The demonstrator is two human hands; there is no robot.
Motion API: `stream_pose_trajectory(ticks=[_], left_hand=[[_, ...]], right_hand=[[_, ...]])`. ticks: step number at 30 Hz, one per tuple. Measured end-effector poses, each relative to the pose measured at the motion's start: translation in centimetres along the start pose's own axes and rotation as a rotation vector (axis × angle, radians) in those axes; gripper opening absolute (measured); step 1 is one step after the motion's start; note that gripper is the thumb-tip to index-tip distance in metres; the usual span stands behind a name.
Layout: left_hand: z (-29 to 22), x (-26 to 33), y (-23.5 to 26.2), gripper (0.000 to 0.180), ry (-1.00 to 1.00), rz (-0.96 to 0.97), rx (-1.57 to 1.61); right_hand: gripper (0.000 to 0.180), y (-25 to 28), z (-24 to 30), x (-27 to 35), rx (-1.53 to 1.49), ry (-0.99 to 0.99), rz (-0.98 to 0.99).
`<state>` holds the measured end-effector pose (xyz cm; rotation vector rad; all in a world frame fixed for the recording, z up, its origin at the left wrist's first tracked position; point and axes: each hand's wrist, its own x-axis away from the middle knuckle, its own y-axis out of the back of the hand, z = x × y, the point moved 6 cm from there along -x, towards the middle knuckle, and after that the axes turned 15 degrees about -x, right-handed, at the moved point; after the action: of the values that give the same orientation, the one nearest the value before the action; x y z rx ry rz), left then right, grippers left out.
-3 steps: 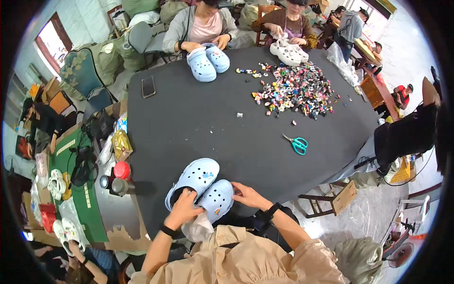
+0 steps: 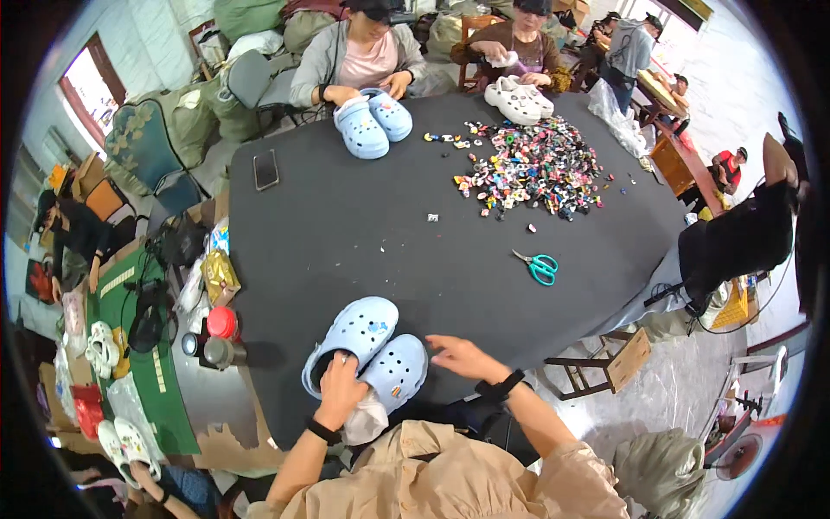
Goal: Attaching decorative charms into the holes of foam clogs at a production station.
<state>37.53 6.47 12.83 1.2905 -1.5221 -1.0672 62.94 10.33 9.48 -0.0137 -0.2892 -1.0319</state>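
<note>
Two light blue clogs lie side by side at the near edge of the black table [image 2: 363, 225]. My left hand [image 2: 339, 391] grips the heel of the left clog [image 2: 354, 333], fingers curled into its opening. Beside it sits the right clog [image 2: 396, 370], with a crumpled white wrapper [image 2: 367, 421] under its heel. Just right of that clog, my right hand [image 2: 458, 355] hovers flat over the table with fingers spread, holding nothing.
A heap of small colourful shoe charms [image 2: 536, 164] lies at the far right, teal scissors [image 2: 540, 266] nearer. A phone [image 2: 265, 169] lies far left. Across the table, two people handle light blue clogs [image 2: 373, 121] and white clogs [image 2: 517, 99]. Cups and a red-lidded jar [image 2: 220, 322] stand left.
My right hand has lifted off the right clog and moved slightly to the right. The left hand stays on the left clog's heel.
</note>
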Motion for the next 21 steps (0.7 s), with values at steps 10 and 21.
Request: stream_pose_trajectory(ticks=[10,21], left_hand=[[-1.6,-2.1,2.0,0.017,0.177,-0.226,0.187],[-6.9,-1.9,-2.4,0.070,0.629,0.074,0.281]], right_hand=[[0.022,24.4,7.1,-1.9,0.443,0.127,-0.500],[0.029,31.2,-1.3,-15.9,0.758,0.005,-0.351]])
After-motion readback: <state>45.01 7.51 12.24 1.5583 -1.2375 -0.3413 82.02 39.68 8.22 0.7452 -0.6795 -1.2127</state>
